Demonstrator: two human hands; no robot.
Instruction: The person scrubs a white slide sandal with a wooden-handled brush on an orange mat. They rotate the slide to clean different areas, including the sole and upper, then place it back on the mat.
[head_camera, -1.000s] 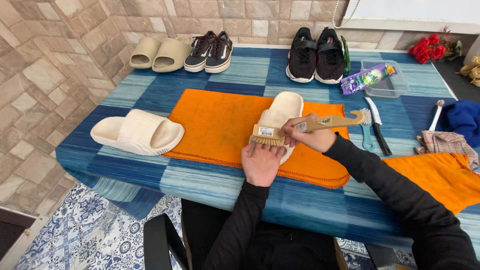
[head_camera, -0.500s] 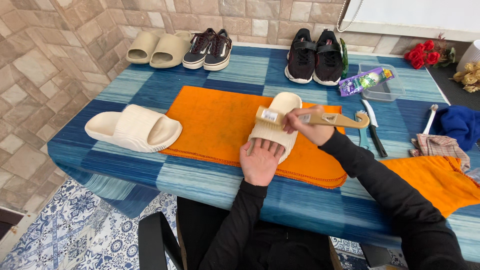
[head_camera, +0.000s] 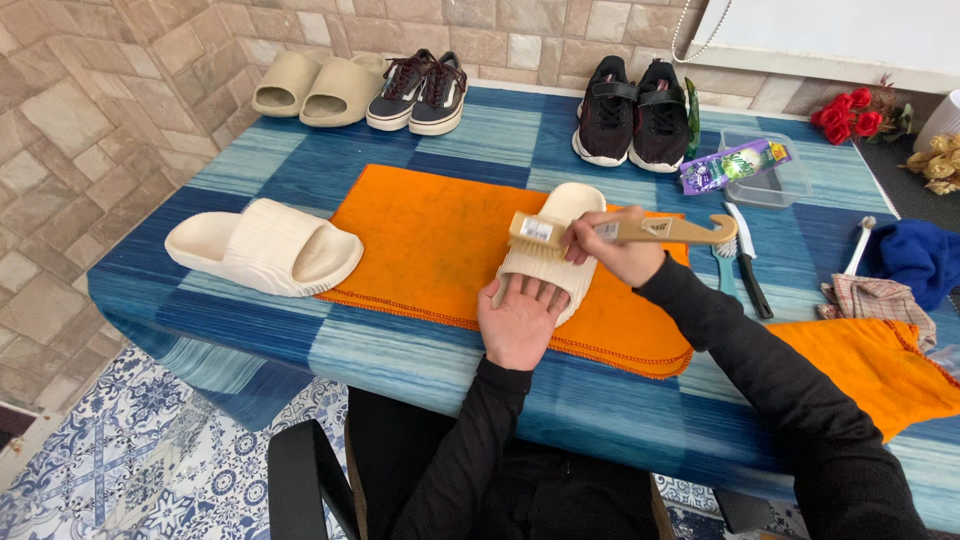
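1. The right hand (head_camera: 615, 250) has its fingers curled tight round the wooden handle of a brush (head_camera: 620, 230). The brush head lies to the left, over the middle of a cream slide (head_camera: 548, 258); whether the bristles touch it I cannot tell.
2. The left hand (head_camera: 520, 320) lies flat with fingers spread open, gripping nothing, pressing down on the near end of the same slide.
3. That slide sits on an orange towel (head_camera: 430, 240), toe pointing far, heel near, at the towel's right half.
4. The towel is spread in the middle of a table (head_camera: 400, 360) covered with a blue striped cloth.
5. The second cream slide (head_camera: 265, 248) lies to the left, its right end overlapping the towel's left edge, well apart from both hands.
6. Along the far edge, left to right: a pair of beige slides (head_camera: 310, 88), a pair of dark sneakers (head_camera: 418, 92), and a pair of black sneakers (head_camera: 635, 112).
7. Right of the black sneakers is a clear tray (head_camera: 785, 185) with a purple packet (head_camera: 730, 165) resting across it.
8. Just right of the right hand lie a knife (head_camera: 750, 262) and a teal-handled brush (head_camera: 727, 268), side by side.
9. Further right are a checked rag (head_camera: 875, 300), a blue cloth (head_camera: 915, 258) and another orange towel (head_camera: 870, 370) near the table's near right corner.
10. Red flowers (head_camera: 850, 110) stand at the far right.
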